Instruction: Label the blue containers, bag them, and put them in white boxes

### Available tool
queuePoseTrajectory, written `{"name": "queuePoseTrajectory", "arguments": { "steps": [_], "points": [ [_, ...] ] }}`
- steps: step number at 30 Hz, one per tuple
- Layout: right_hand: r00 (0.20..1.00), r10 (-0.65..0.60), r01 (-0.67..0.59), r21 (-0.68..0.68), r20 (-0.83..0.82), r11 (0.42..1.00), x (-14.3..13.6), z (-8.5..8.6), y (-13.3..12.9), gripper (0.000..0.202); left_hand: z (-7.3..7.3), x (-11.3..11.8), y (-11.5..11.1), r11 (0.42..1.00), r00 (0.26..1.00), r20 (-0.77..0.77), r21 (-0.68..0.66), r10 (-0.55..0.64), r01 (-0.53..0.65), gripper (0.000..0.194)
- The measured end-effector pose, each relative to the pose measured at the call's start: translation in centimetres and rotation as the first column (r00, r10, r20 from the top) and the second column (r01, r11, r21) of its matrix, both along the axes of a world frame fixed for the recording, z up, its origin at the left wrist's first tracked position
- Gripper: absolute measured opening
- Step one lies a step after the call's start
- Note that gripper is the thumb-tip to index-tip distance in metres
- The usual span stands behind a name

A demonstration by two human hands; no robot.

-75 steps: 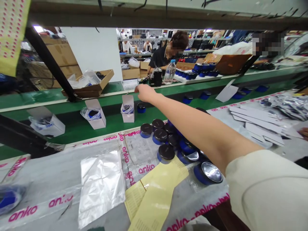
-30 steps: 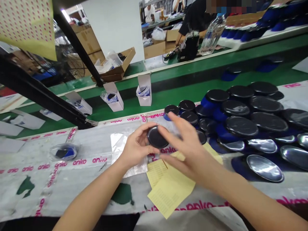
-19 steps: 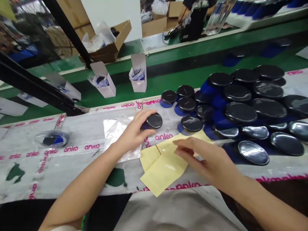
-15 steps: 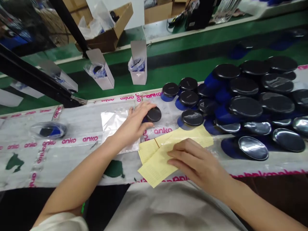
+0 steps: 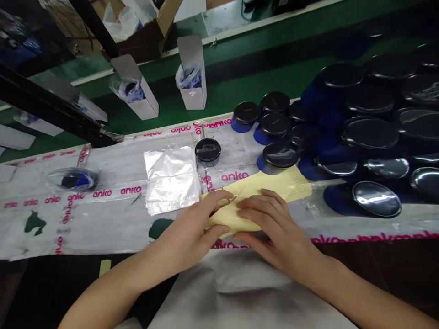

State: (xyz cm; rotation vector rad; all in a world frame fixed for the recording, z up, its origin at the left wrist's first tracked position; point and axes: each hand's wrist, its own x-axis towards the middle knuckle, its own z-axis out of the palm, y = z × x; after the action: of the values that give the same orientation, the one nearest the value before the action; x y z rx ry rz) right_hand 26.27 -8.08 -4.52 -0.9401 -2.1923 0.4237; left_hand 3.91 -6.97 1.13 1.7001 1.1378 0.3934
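Works at a long grey plastic-covered workbench point(image 5: 109, 169), with a crowd of blue cylindrical containers with glossy black tops point(image 5: 370, 132) at two o'clock. Has the right hand point(image 5: 274, 224) pinching some curled yellow paper sheets point(image 5: 236, 219) toward six o'clock, the left hand point(image 5: 195, 233) bent round their left end (cannot tell how firmly). Shows flat clear plastic bags point(image 5: 171, 183) at nine, open white card boxes point(image 5: 192, 98) between ten and eleven, and one lone black-topped round container point(image 5: 207, 150) beside the bags.
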Motion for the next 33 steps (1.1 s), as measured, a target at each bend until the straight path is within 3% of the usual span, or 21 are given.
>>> {"name": "queuePoseTrajectory", "arguments": {
  "steps": [4,8,13,16,19,22,27,33],
  "points": [
    [0.993,-0.081,0.077,-0.049,-0.090,0.996,-0.3,1.3,0.2,0.041,-0.4,-0.3,0.4,0.992,0.975,0.211,-0.118,0.068,-0.044,0.032],
    [0.994,-0.095,0.094,-0.033,-0.055,0.995,-0.5,2.3,0.2,0.036,-1.1,-0.3,0.4,0.955,0.949,0.251,-0.270,0.192,-0.122,0.028],
    [0.994,-0.105,0.104,0.042,0.021,0.994,-0.3,2.9,0.2,0.027,-1.2,0.2,0.9,0.815,0.847,0.357,-0.561,0.393,-0.142,0.028],
    [0.997,-0.083,0.083,0.045,0.000,0.995,-0.2,3.0,0.4,0.025,-1.0,0.4,1.1,0.774,0.782,0.417,-0.620,0.463,-0.127,0.033],
    [0.998,-0.049,0.048,-0.024,-0.043,0.999,-0.2,2.8,0.6,0.024,-1.0,0.3,1.1,0.781,0.763,0.452,-0.614,0.463,-0.110,0.033],
    [0.995,-0.058,0.054,-0.059,-0.076,0.997,-0.3,2.8,0.7,0.022,-1.0,0.2,1.0,0.807,0.797,0.446,-0.585,0.407,-0.085,0.035],
    [0.992,-0.096,0.080,-0.185,-0.078,0.979,-0.5,3.5,0.7,0.013,-0.8,0.9,0.6,0.931,0.920,0.249,-0.284,0.304,-0.231,0.019],
    [0.986,-0.154,0.117,-0.401,-0.062,0.908,-0.5,4.1,0.6,0.013,-1.2,1.5,0.0,0.952,0.943,0.154,-0.129,0.295,-0.277,0.014]
  ]
}}
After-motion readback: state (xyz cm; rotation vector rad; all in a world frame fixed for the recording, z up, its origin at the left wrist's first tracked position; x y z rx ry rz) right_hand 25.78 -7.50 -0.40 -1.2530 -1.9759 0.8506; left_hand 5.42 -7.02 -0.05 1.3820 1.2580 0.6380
